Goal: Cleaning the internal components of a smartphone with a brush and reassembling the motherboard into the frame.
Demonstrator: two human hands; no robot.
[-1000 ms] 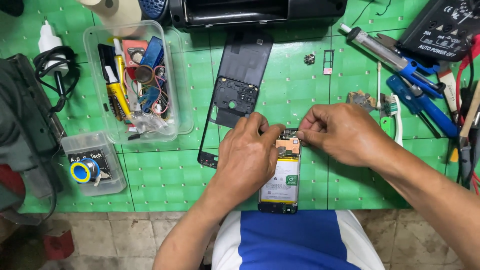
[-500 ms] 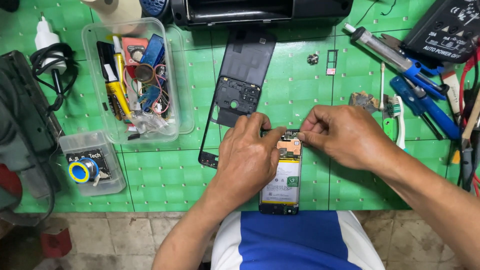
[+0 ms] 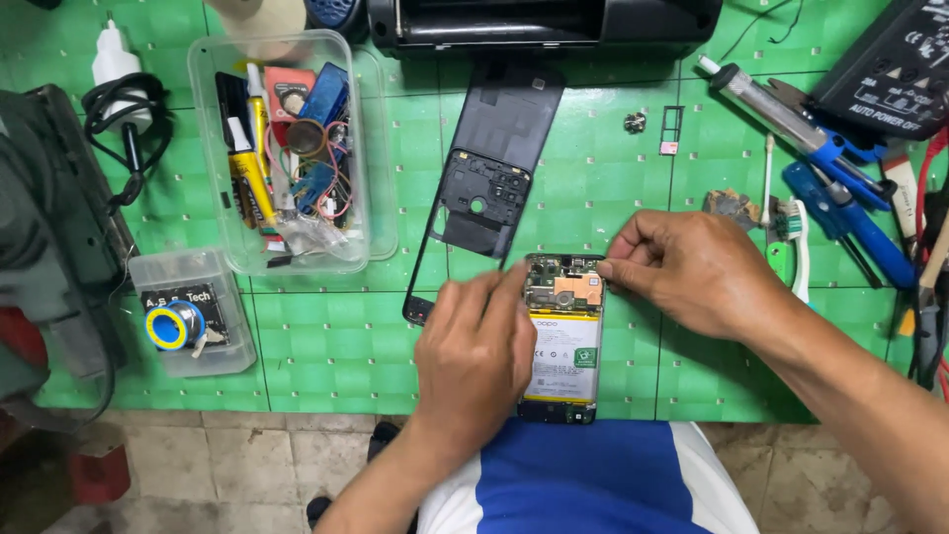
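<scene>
Bench (image 3: pixel 326 346): covered by a green gridded mat, its near edge just in front of my lap; tiled floor below.

Far edge: a black machine (image 3: pixel 544 22) spans the middle.

Left side: a clear tub (image 3: pixel 282 148) packed with glue tubes, wire and small parts; just below it a smaller clear box (image 3: pixel 193 311) holding a reel of solder; a dark case at the bench's left edge.

Right side: a blue-handled tool (image 3: pixel 850 213), a toothbrush (image 3: pixel 791 237) and more tools lie crowded together up to the right edge.

Open room: bare mat between the tub and my hands, and a strip of mat right of the black phone back cover (image 3: pixel 489 168), which lies slanted above my left hand.

Opened phone (image 3: pixel 563 341): flat on the mat at the near edge, back upward, battery and circuit board exposed.

Left hand (image 3: pixel 474 356): lies along the phone's left side, fingers loosely curled and resting at its upper left corner, grasping nothing that I can see.

Right hand (image 3: pixel 692 272): fingers pinched together at the phone's upper right corner; I cannot tell whether they hold anything.
</scene>
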